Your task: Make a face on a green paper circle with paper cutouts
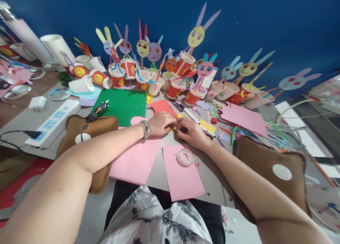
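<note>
My left hand (pixel 161 124) and my right hand (pixel 190 132) meet at the middle of the grey table (pixel 16 121), fingertips pinched together on a small yellow piece (pixel 175 127) that is mostly hidden between them. A silver bracelet circles my left wrist. Just in front of my hands lie pink paper sheets (pixel 182 176), one bearing a small roll of tape (pixel 185 157). A white marker pen (pixel 198 121) lies just behind my right hand.
Paper cups with paper bunny figures (pixel 196 36) crowd the back of the table by the blue wall. A green sheet (pixel 122 104), a glue gun (pixel 98 110) and a white power strip (pixel 54 121) lie at left. Brown cushions (pixel 268 173) flank my arms.
</note>
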Demonstrator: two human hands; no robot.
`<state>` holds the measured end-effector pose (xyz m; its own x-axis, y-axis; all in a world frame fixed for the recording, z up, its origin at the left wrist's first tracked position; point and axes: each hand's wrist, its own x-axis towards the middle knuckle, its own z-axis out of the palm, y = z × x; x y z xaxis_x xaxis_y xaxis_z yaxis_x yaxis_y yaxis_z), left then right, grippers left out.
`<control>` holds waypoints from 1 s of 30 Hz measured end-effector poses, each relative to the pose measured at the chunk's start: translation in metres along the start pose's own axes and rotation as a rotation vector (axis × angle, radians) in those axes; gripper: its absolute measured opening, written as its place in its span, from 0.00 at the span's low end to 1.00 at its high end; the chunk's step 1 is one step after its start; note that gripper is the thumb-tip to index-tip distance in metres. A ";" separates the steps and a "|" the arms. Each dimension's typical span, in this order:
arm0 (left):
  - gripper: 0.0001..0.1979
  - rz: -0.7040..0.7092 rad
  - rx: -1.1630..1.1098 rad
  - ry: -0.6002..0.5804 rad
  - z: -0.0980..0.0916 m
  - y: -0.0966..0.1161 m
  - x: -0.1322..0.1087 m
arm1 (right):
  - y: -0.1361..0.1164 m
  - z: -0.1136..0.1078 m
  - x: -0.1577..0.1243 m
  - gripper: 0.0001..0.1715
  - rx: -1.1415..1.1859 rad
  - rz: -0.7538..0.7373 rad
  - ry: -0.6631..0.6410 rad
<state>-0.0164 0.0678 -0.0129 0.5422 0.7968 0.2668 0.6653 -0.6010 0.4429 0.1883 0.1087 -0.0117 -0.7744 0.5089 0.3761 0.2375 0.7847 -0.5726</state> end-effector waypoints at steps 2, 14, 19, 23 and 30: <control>0.15 0.000 0.003 -0.001 -0.001 0.000 0.000 | -0.001 -0.002 0.000 0.06 -0.005 -0.009 -0.014; 0.16 0.009 0.022 -0.018 -0.002 0.002 -0.001 | 0.002 -0.009 -0.002 0.04 -0.009 0.018 -0.068; 0.16 0.010 0.013 -0.028 -0.003 0.003 -0.001 | 0.000 -0.018 -0.001 0.06 0.135 0.119 -0.124; 0.16 -0.002 0.036 -0.034 -0.003 0.003 -0.002 | 0.002 -0.036 0.000 0.14 0.236 0.248 -0.037; 0.16 0.029 0.059 0.018 -0.001 0.006 -0.005 | 0.020 -0.070 -0.002 0.27 0.366 0.583 -0.051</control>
<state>-0.0150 0.0602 -0.0109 0.5529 0.7794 0.2946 0.6787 -0.6264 0.3835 0.2355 0.1482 0.0273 -0.6088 0.7873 -0.0975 0.4169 0.2130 -0.8837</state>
